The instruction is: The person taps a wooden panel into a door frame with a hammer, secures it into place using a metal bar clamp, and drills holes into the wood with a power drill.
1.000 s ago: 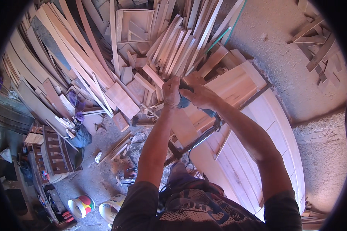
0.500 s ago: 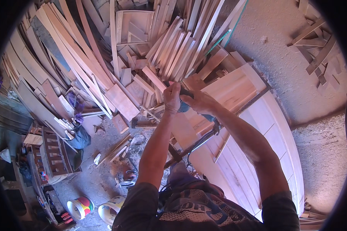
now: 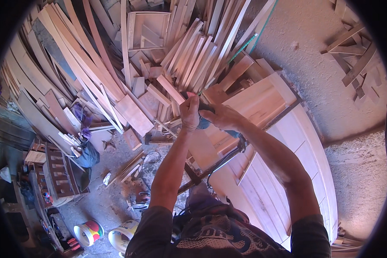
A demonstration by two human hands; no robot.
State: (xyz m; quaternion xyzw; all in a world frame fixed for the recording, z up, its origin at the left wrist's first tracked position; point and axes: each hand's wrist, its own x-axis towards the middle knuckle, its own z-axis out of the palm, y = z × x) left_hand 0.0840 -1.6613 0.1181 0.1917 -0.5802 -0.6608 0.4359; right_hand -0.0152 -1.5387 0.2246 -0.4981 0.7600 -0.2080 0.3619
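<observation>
Both my hands are closed on a blue-green power tool [image 3: 204, 122] held out in front of me. My left hand [image 3: 189, 112] grips its front end from the left. My right hand [image 3: 221, 117] wraps its body from the right, and a dark cord [image 3: 228, 157] hangs from the tool toward my chest. The tool hovers over the near edge of a pale wooden board [image 3: 262, 103] lying on a large slatted white panel [image 3: 296, 172]. Most of the tool is hidden by my fingers.
A big heap of wooden slats and planks [image 3: 129, 64] fans out across the top and left. More offcuts [image 3: 352, 56] lie at the top right on the concrete floor. A dark wooden crate [image 3: 58, 172] and two buckets [image 3: 90, 232] stand at the lower left.
My hands and the tool have shifted slightly up and to the left over the board. My grip is the same.
</observation>
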